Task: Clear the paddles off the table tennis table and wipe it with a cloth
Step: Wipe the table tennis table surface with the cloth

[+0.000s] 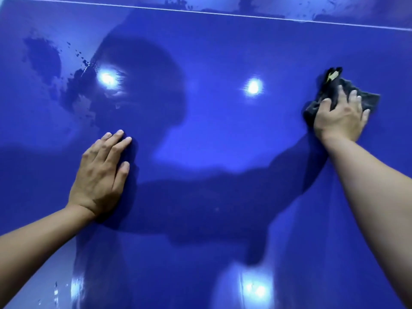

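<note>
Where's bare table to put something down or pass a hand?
Bare: the wide stretch of table between the left hand and the right hand, up to the white line; also the near strip below both hands. Taken: the right side, where the right hand presses the cloth. Wet smears lie far left.

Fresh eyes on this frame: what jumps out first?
The glossy blue table fills the view, with bright glare spots mid-surface. At right, the right hand presses a dark cloth onto it, while the left hand rests flat at lower left. Wet smears mark the upper left.
</note>
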A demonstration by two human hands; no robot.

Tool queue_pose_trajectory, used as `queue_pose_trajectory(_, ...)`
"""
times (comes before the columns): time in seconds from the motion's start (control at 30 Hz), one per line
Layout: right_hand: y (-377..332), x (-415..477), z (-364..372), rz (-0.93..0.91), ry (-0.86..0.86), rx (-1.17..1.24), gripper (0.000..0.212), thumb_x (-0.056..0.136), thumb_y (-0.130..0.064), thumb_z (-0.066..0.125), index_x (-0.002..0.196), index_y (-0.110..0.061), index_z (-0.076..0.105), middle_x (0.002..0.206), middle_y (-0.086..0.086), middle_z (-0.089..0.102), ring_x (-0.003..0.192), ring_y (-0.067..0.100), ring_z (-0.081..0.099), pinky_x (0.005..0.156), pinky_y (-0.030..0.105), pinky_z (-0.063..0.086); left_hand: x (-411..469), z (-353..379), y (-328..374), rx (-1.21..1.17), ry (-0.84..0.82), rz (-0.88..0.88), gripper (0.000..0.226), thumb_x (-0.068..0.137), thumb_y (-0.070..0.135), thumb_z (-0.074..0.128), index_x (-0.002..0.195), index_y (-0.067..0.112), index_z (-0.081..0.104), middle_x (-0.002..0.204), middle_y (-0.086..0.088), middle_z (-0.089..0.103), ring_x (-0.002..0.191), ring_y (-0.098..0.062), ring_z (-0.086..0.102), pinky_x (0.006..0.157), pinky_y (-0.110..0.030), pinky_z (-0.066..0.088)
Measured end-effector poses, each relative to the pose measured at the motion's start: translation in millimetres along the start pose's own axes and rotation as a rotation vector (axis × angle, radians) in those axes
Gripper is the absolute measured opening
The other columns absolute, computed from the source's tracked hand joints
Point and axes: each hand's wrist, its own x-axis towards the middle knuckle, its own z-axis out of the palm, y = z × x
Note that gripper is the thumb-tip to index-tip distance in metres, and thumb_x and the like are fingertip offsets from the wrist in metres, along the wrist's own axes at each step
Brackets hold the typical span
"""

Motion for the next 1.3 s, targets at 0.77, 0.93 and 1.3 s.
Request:
queue_pose_trajectory(0.77,-289,-267,66,-0.797,-0.154,-0.005,0.068,0.091,-0.048,0.027,0.157,-0.035,0.035,0.167,0.003,0.027,0.155,0.02,0.019,0.126,0.048,0.007,-79,-15,11,-0.103,0.141,0.029,0.039,0.097,0.022,0.049,0.13,0.006,0.062,0.145,-0.016,0.053,0.131,-0.038,0.05,0.113,-0.048,0.038)
queue_pose_trajectory(0.93,-309,-302,72,-0.931,-0.251,0.032,0.06,0.099,-0.049,0.032,0.158,-0.039,0.03,0.169,0.0,0.021,0.157,0.016,0.012,0.126,0.046,0.002,-120,-9,13,-0.087,0.092,-0.045,0.048,0.096,0.025,0.047,0.14,0.007,0.056,0.153,-0.013,0.047,0.142,-0.034,0.042,0.121,-0.045,0.029)
queue_pose_trajectory(1.3,-231,-258,52,-0.778,-0.223,0.058,0.061,0.098,-0.047,0.033,0.158,-0.037,0.031,0.169,-0.002,0.022,0.156,0.013,0.013,0.127,0.044,0.002,-120,-3,14,-0.031,0.064,-0.033,0.057,0.097,0.028,0.041,0.15,0.01,0.047,0.16,-0.009,0.04,0.149,-0.03,0.036,0.122,-0.05,0.027)
